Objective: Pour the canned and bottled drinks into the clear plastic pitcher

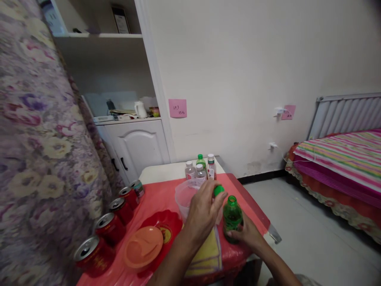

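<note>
Bench (166,194), low, covered in red sheeting, set against a flowered curtain (38,151) on the left. Open floor (306,226) is seen to the right of the bench as far as a bed (342,159) with a striped cover. The right near corner of the bench is close to the hands; a pale uncovered strip is left at the far edge.

Four red cans (110,226) are ranged along the left edge, just beside the curtain. An orange bowl (143,246) is set on a red plate (163,226) at the near left. A clear tub (186,196) is placed mid-bench, partly hidden behind the left hand. Small bottles (201,169) are grouped at the far edge, touching or nearly so; their labels cannot be read. A yellow cloth (208,250) is largely covered by the left forearm. The nearest can and the near bench edge are cut off by the frame.

Left hand (202,210): fingers drawn together on a green cap (219,190), pinched at the fingertips just above and left of the bottle mouth.

Right hand (245,234): wrapped around the base of a green bottle (232,214), held upright, uncapped, at the near right of the bench; whether its base touches the bench cannot be told.
</note>
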`<state>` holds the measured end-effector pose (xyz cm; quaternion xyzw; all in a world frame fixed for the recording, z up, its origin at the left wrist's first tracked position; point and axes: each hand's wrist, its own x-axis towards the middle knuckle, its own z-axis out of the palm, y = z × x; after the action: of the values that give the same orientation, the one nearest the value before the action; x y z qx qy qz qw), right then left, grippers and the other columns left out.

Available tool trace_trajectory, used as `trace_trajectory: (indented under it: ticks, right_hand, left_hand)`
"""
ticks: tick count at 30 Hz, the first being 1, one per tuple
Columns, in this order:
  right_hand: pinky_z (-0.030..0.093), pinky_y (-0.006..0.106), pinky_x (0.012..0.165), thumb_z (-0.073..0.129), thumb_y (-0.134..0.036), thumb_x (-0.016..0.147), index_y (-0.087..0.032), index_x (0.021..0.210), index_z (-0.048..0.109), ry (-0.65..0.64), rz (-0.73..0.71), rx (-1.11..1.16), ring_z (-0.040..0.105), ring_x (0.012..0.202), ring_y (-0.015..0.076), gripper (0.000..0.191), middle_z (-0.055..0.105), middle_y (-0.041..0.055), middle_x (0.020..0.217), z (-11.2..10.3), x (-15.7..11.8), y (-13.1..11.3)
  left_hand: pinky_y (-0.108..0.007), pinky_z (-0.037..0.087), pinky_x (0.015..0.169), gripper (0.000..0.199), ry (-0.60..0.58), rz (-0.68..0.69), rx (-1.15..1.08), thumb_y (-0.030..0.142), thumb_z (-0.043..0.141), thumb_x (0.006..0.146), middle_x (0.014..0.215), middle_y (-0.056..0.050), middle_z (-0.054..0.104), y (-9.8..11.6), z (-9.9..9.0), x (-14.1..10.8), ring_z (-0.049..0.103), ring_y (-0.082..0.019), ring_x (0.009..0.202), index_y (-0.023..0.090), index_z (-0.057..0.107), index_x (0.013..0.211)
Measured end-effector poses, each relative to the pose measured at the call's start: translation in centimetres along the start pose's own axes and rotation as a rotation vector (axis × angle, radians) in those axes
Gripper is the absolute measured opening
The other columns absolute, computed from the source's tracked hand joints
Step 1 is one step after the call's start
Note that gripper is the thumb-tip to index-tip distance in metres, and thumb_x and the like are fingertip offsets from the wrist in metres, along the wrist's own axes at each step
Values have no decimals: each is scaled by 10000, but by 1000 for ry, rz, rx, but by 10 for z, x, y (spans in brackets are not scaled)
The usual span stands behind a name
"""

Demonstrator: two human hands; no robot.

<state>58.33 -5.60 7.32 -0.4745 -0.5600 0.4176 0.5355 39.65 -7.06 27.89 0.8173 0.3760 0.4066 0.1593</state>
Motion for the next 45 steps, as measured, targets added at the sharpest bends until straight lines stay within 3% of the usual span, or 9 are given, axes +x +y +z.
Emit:
trace_trajectory:
  ticks: [3,8,17,21,25,33,45]
  right_hand:
    - [521,477,999,857,-386,585,-209,1288,571,14,-12,-2,657,1132,337,779,713,108,1225,0,-2,2]
    - [500,513,1030,867,-414,554,-193,1280,584,26,4,-3,652,1160,370,809,712,140,1254,-2,-3,0]
    - [517,511,1018,861,-462,553,-191,1160,618,30,16,-86,660,1144,381,708,730,145,1194,-4,-6,2]
    - [536,494,998,850,-466,561,-210,1086,647,21,18,-107,677,1118,372,619,742,131,1188,-5,-7,6]
    - [529,517,1010,843,-456,558,-181,1073,653,23,38,-155,681,1119,386,613,743,161,1184,-8,-6,9]
    - [520,549,1036,825,-457,568,-194,1162,660,23,57,-179,680,1147,393,670,746,158,1209,-11,-5,13]
    - [521,555,1038,843,-479,545,-185,1123,677,0,68,-223,689,1129,404,669,752,180,1186,-12,-6,20]
  left_hand:
    - [-288,446,773,240,115,-116,-176,394,522,974,950,-11,625,-15,-17,-26,571,-162,837,233,617,1125]
    - [-275,484,709,351,284,-426,-301,482,603,870,827,10,607,-48,-45,-80,596,-174,775,217,626,1099]
    - [-302,551,803,620,620,-801,-390,550,834,578,951,-26,756,-120,-99,-177,691,-222,887,208,677,1071]
    - [-318,571,787,611,718,-864,-411,527,891,492,877,-15,772,-145,-106,-209,713,-235,871,211,700,979]
    - [-309,562,763,568,790,-904,-393,501,894,476,836,0,767,-162,-101,-235,704,-216,820,212,706,927]
    - [-360,557,817,543,898,-937,-334,493,821,541,850,-8,770,-191,-86,-259,718,-239,855,220,666,983]
    - [-409,577,773,425,786,-938,-77,477,763,526,751,-28,758,-200,-82,-252,733,-280,770,236,634,850]
